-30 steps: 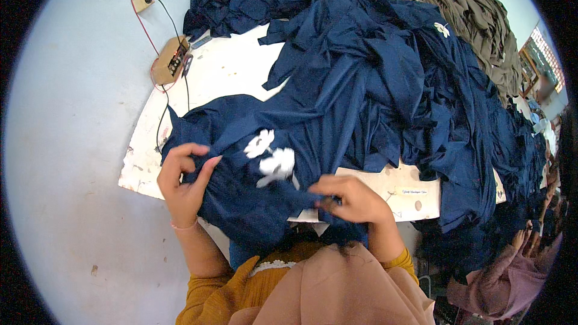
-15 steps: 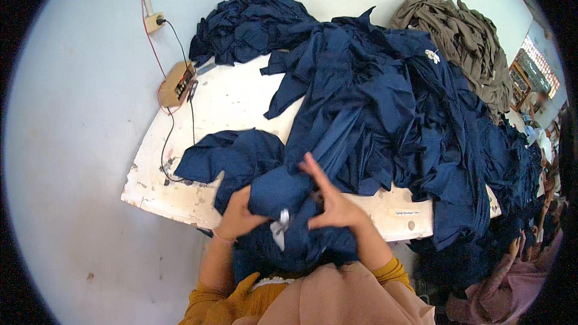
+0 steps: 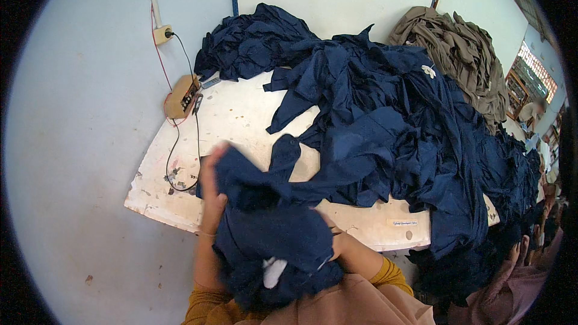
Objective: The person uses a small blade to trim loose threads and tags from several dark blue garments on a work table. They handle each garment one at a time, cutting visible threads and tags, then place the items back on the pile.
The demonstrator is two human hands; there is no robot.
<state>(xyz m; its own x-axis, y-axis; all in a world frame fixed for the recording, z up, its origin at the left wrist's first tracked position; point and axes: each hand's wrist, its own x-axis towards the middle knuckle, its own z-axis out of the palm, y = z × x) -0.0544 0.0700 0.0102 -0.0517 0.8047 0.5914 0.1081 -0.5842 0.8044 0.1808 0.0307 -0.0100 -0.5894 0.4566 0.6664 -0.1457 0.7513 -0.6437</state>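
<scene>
A dark navy garment (image 3: 271,229) is bunched in front of me, over the table's near edge and my lap. My left hand (image 3: 212,189), a little smeared by motion, grips its left side with fingers pointing up. At the right side of the same cloth is my right hand (image 3: 338,242), its fingers partly hidden by a fold as it holds the edge. A small white piece (image 3: 274,272), perhaps a tag, shows on the lower part of the bundle. From the garment, navy cloth stretches right toward the large navy heap (image 3: 373,120).
A white worn table (image 3: 241,114) carries the heap. Brown-grey cloth (image 3: 451,42) is piled at the back right. A brown box (image 3: 180,96) with cords sits by the left wall, below a socket (image 3: 162,34). Another person's sleeve (image 3: 506,283) shows at the lower right.
My left hand has moved up and left, lifting the cloth. My right hand, open before, has come down onto the garment's right side. The cloth on the table has been drawn toward me.
</scene>
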